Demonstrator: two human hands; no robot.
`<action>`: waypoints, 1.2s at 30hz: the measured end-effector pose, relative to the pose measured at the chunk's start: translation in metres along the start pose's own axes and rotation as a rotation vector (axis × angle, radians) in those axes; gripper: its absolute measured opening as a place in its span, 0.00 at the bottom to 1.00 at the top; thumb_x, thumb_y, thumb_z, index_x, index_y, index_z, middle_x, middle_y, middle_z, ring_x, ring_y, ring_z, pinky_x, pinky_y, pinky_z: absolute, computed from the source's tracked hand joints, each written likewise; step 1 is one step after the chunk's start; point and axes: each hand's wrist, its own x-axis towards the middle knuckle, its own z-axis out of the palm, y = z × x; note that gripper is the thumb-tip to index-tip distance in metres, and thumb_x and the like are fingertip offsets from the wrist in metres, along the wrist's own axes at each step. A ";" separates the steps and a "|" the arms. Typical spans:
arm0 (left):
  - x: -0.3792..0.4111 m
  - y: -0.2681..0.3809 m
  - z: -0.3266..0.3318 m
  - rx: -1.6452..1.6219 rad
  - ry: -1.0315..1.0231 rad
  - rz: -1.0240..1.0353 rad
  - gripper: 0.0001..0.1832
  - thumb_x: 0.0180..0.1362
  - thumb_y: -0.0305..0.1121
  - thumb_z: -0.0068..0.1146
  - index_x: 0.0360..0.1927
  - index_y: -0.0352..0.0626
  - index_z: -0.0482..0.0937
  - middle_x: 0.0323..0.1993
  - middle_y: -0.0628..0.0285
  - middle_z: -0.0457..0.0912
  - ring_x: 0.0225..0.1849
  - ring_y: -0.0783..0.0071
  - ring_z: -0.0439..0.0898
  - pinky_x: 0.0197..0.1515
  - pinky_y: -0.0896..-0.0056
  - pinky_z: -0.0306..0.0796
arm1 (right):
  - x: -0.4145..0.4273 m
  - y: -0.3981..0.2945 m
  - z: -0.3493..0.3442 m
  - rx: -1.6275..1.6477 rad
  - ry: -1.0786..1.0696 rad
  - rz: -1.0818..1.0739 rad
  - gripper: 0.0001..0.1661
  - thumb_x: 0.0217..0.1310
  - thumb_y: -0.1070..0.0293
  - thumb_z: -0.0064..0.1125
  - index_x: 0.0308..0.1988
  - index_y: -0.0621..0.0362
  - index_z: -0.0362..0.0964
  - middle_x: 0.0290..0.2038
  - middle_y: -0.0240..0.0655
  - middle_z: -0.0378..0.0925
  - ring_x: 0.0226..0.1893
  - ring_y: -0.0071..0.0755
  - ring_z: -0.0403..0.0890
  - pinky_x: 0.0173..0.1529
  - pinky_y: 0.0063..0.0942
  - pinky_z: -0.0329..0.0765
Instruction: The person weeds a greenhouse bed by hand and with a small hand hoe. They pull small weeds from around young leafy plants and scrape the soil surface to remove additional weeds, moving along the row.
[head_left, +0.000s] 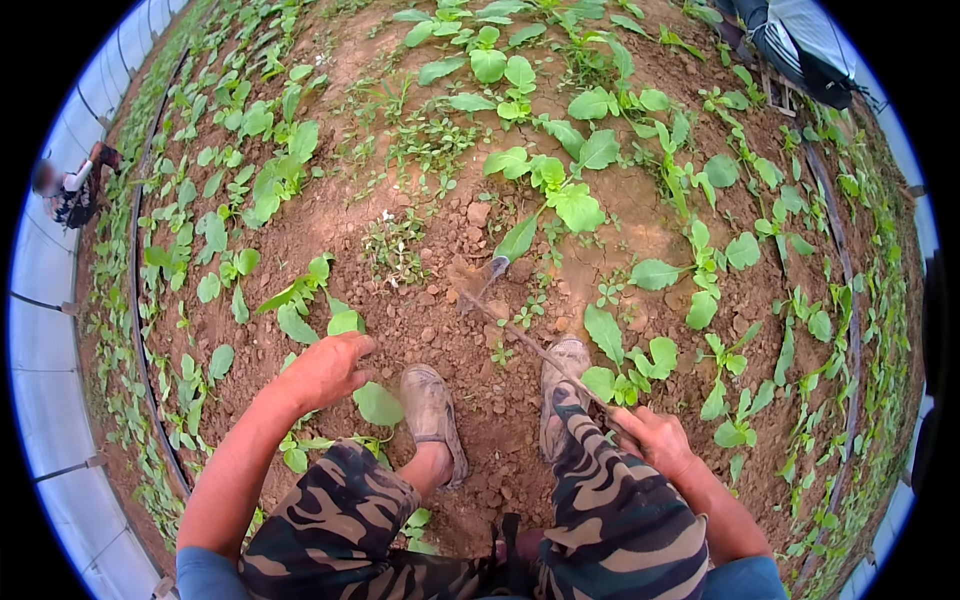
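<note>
My right hand (654, 436) grips the thin wooden handle of a small hoe (536, 346) beside my right knee. The hoe's metal blade (487, 276) rests on loose brown soil, close to the lower leaf of a green seedling (551, 187). My left hand (328, 369) hovers in front of my left knee with thumb and fingers apart, and nothing shows between them. Just beyond its knuckles stands a leafy seedling (300, 296); a broad leaf (377, 404) shows beside the thumb. A clump of small weeds (394, 247) lies left of the blade.
My dusty shoes (429, 401) are planted among the seedlings. Rows of leafy plants (270, 180) run on both sides, with dark hoses (135, 247) along them. One person (71, 191) is at the far left, another (787, 45) at upper right. Plastic sheeting (45, 360) walls the bed.
</note>
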 end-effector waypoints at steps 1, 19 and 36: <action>-0.003 -0.003 0.004 0.015 -0.001 -0.016 0.19 0.54 0.33 0.60 0.49 0.37 0.75 0.44 0.48 0.78 0.46 0.49 0.78 0.51 0.57 0.72 | -0.001 -0.001 -0.002 0.034 0.004 -0.001 0.29 0.50 0.67 0.63 0.54 0.44 0.67 0.27 0.37 0.71 0.24 0.48 0.77 0.26 0.41 0.76; 0.028 -0.004 -0.004 -0.060 0.072 -0.022 0.16 0.53 0.31 0.60 0.45 0.36 0.77 0.41 0.48 0.79 0.43 0.52 0.79 0.47 0.59 0.73 | 0.007 0.048 -0.006 0.105 -0.017 0.038 0.29 0.51 0.67 0.61 0.55 0.47 0.67 0.28 0.40 0.73 0.26 0.50 0.78 0.29 0.42 0.76; 0.343 0.032 -0.002 0.524 0.144 0.235 0.43 0.42 0.34 0.72 0.63 0.48 0.62 0.59 0.55 0.69 0.55 0.55 0.74 0.56 0.60 0.71 | 0.005 0.045 -0.024 0.041 0.039 -0.007 0.28 0.46 0.57 0.62 0.49 0.54 0.71 0.21 0.34 0.67 0.21 0.40 0.75 0.26 0.35 0.73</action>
